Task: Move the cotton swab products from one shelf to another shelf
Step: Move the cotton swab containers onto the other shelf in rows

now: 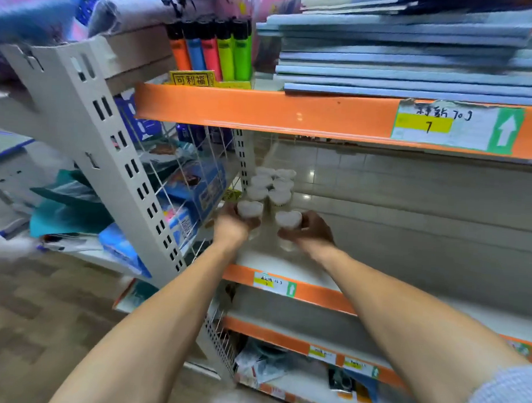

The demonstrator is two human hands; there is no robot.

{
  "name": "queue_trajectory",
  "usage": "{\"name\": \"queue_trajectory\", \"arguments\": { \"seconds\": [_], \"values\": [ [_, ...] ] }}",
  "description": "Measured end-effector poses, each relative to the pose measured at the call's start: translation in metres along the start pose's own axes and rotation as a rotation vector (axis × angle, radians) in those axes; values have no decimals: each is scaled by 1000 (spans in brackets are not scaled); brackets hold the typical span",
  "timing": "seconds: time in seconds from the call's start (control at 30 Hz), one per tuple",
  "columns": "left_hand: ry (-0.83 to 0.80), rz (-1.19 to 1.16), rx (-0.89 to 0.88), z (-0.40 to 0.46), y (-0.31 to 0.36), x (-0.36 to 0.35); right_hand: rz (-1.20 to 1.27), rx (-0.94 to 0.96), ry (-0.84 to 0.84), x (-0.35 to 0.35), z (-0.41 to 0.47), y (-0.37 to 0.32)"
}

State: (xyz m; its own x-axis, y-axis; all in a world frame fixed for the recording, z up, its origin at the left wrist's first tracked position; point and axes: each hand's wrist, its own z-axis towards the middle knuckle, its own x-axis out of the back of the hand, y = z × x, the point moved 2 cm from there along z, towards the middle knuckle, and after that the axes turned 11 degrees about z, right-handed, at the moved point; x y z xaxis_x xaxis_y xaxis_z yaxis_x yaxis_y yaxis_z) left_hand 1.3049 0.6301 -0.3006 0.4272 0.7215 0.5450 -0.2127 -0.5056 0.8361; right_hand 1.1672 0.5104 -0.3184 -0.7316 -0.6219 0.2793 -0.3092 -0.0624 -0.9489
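Cotton swab tubs (271, 189): clear w/ white tops. Shelf edges (262, 110) orange; boards & back panel off-white. Price label (457, 126): white w/ yellow strip, green box w/ white arrow. Lighters (211, 45): black caps; bodies orange, blue, red, yellow, green. Stacked pads (414, 61) pale blue. Upright post (109, 153) cream w/ dark slots. Sleeve (502, 396) light blue-grey, fine weave.

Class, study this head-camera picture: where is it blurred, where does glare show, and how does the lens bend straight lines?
Head view: motion blur smears the stacked blue pads and the left edge; glare spots sit on the shelf's back panel; the wide lens bows the orange shelf edge; the hands and the white-lidded cotton swab jars look soft.
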Motion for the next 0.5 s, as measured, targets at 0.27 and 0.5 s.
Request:
{"name": "queue_trajectory", "arguments": {
  "seconds": [0.27, 0.5],
  "values": [
    [-53, 107, -49, 27, -13, -12, -24, 14, 72, -19, 11, -3],
    [-41, 114, -77, 37, -26, -8, -46, 55, 96, -31, 15, -13]
  ]
}}
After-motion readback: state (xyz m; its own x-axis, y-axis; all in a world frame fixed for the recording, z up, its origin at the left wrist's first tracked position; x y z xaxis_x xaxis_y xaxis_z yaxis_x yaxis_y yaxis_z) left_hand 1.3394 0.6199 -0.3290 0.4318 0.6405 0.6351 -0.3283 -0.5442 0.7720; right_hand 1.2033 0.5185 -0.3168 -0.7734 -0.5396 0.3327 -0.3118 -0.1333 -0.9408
